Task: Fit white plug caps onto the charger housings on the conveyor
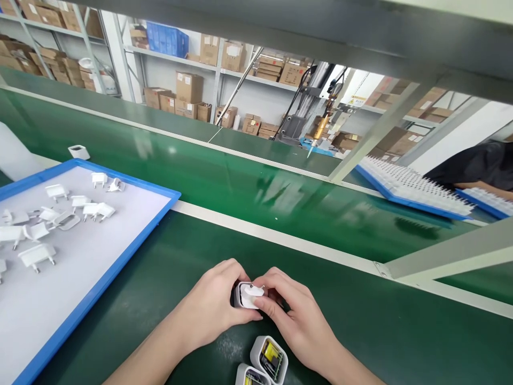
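1. Well, farthest left lies a blue-rimmed tray [140, 203] with white two-pin plug pieces [38, 254] scattered over it, some resting on their pins.
2. Just beyond the tray's far edge stands a lone white sleeve [79, 152].
3. Farther back, a blue crate [166, 40] sits on a shelf among cardboard boxes [189, 88].
4. Near the middle, over the dark green bench [160, 267], the left hand [216, 302] curls its thumb and fingers round the sides of a white housing [238, 295].
5. At that housing's mouth is a plug piece with short pins [250, 297]; as far as I can make out it is tilted there, but the fingers hide whether it is seated.
6. Nearer me, two open shells [256, 346] stand side by side, yellow and dark parts [271, 353] showing inside.
7. To the right, the right hand [294, 310] pinches the plug piece, thumb and fingers narrow.
8. Far right, past a machine with a gold-coloured cylinder [320, 128], another blue-edged tray [385, 195] carries rows of upright white pieces [417, 184].
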{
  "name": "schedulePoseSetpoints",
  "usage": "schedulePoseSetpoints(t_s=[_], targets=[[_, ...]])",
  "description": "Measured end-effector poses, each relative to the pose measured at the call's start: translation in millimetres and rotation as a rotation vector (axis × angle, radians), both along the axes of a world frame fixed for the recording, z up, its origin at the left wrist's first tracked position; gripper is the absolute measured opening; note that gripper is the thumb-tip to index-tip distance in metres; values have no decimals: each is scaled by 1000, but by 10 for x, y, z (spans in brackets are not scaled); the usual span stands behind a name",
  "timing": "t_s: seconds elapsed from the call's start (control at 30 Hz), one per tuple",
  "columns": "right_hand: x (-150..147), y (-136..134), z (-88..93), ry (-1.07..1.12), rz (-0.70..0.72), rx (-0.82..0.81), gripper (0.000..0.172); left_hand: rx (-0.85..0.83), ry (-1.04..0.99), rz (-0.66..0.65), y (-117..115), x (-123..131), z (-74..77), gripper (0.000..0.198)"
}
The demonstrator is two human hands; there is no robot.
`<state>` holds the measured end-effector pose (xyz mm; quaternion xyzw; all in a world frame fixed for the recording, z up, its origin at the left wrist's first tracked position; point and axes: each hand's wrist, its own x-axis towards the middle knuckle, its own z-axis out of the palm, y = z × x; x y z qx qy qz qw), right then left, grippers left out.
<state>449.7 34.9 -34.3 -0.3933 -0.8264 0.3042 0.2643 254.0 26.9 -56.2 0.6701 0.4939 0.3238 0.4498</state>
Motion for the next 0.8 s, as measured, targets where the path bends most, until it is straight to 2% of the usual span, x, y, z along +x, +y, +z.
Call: schedulePoseSetpoints(t_s=[0.27, 0.6, 0.7, 0.8], targets=[[-62, 2, 43, -54, 43, 196, 16, 13, -2, 4, -14, 2, -14, 25], [-123, -85, -30, -147, -41, 227, 20, 70, 0, -4, -49, 32, 0, 27], [-147, -126, 21, -230, -58, 237, 19, 116, -2, 6, -69, 38, -6, 25], [-181, -115, 147, -365, -40, 192, 15, 137, -3, 20, -74, 41, -11, 26]])
